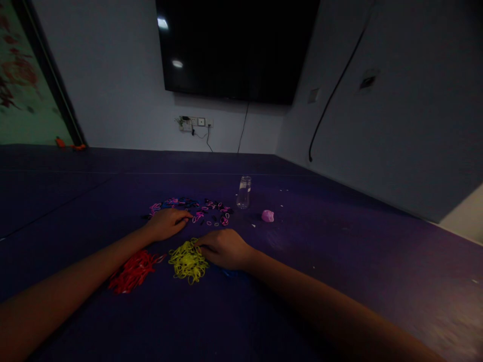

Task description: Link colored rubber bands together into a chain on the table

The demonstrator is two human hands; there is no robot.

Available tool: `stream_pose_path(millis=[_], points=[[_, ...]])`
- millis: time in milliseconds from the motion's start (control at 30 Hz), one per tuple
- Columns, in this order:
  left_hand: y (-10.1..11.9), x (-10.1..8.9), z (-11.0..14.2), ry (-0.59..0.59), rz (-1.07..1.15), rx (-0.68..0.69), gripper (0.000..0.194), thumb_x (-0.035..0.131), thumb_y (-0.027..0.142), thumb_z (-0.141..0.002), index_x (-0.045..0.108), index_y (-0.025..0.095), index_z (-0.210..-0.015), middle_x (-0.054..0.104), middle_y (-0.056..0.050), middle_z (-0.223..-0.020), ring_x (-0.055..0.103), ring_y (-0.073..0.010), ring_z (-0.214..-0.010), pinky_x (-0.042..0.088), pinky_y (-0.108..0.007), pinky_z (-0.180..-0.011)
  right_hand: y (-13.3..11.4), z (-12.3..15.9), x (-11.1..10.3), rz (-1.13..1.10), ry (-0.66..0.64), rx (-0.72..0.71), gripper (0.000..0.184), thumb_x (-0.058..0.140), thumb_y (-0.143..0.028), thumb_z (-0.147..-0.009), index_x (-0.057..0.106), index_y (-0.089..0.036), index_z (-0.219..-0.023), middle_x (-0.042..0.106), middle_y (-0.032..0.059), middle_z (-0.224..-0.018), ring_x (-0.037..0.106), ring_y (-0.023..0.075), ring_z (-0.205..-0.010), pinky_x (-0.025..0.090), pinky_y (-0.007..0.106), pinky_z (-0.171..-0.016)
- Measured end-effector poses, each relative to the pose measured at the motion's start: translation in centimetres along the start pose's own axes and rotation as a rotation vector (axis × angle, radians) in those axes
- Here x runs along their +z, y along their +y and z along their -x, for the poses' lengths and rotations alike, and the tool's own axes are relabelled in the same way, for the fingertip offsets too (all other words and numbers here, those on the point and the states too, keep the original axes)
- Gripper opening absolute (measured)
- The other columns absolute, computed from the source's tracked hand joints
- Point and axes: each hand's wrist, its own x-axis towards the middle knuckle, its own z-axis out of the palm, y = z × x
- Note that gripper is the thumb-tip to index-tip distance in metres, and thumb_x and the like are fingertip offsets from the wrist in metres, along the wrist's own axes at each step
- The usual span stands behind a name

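My left hand (168, 224) reaches to the scattered pile of pink, black and blue rubber bands (179, 202). Its fingers are drawn together, the tips beside a pink band; whatever they hold is too small to tell. Nearer to me, my right hand (225, 248) pinches at the upper right edge of a heap of yellow rubber bands (187, 262), with a yellow band at the fingertips. Left of that heap lies a pile of red rubber bands (133, 272). A few blue bands (230, 273) show partly behind my right wrist.
Beyond the hands, a clear glass bottle (244, 193) stands upright on the purple surface (339, 281). A pink lump-shaped object (267, 216) sits to its right, with small white scraps around. A large dark screen (237, 50) hangs on the wall above sockets (196, 121).
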Motion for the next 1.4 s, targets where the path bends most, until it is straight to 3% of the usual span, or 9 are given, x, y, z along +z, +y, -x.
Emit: stream_pose_path(millis=[433,633,933,1100,1267,1400], points=[[-0.2,0.1,0.0,0.037,0.002,0.038,0.033,0.042,0.026,-0.086,0.068,0.022,-0.106,0.072,-0.002,-0.089,0.064,-0.0163,-0.077,0.046,-0.027,-0.072,0.1,-0.1,0.1,-0.012,0.013,-0.021,0.026,0.044,-0.023,-0.091,0.066,-0.019,-0.104,0.070,0.0047,-0.102,0.064,0.0149,-0.086,0.040,0.025,-0.066],[-0.2,0.1,0.0,0.022,0.003,0.013,0.032,0.043,0.026,-0.086,0.068,0.022,-0.106,0.072,-0.002,-0.090,0.064,-0.0161,-0.076,0.046,-0.026,-0.070,0.0,-0.1,0.2,-0.008,0.018,-0.008,0.025,0.045,-0.024,-0.091,0.066,-0.019,-0.103,0.070,0.0041,-0.101,0.064,0.0148,-0.085,0.040,0.024,-0.066],[-1.6,1.3,-0.3,0.062,0.098,0.119,0.035,0.043,0.017,-0.083,0.069,0.023,-0.105,0.072,-0.002,-0.096,0.065,-0.0151,-0.085,0.048,-0.027,-0.082,0.0,0.0,0.1,-0.030,0.013,-0.004,0.025,0.046,-0.022,-0.090,0.067,-0.020,-0.103,0.070,0.0042,-0.101,0.063,0.0141,-0.087,0.042,0.024,-0.069],[-1.1,1.1,0.0,0.080,0.130,0.173,0.035,0.041,0.026,-0.088,0.065,0.023,-0.113,0.071,-0.005,-0.104,0.064,-0.0171,-0.092,0.047,-0.031,-0.086,-0.2,0.0,-0.2,-0.017,0.003,-0.009,0.025,0.045,-0.023,-0.091,0.066,-0.019,-0.103,0.070,0.0044,-0.098,0.063,0.0142,-0.085,0.040,0.024,-0.066],[-0.5,0.6,0.5,0.132,0.130,0.179,0.043,0.044,0.027,-0.089,0.051,0.026,-0.132,0.069,-0.003,-0.091,0.062,-0.0162,-0.081,0.048,-0.029,-0.078,-0.3,0.0,-0.3,-0.010,0.000,0.006,0.025,0.045,-0.021,-0.090,0.066,-0.020,-0.104,0.070,0.0039,-0.097,0.063,0.0135,-0.083,0.039,0.023,-0.064],[-0.6,0.7,0.5,0.156,0.094,0.187,0.044,0.042,0.031,-0.091,0.048,0.025,-0.135,0.068,-0.004,-0.091,0.062,-0.0168,-0.083,0.048,-0.029,-0.079,-0.3,0.0,-0.3,0.005,0.002,0.002,0.024,0.045,-0.022,-0.089,0.066,-0.020,-0.102,0.070,0.0034,-0.096,0.063,0.0137,-0.082,0.038,0.023,-0.061]])
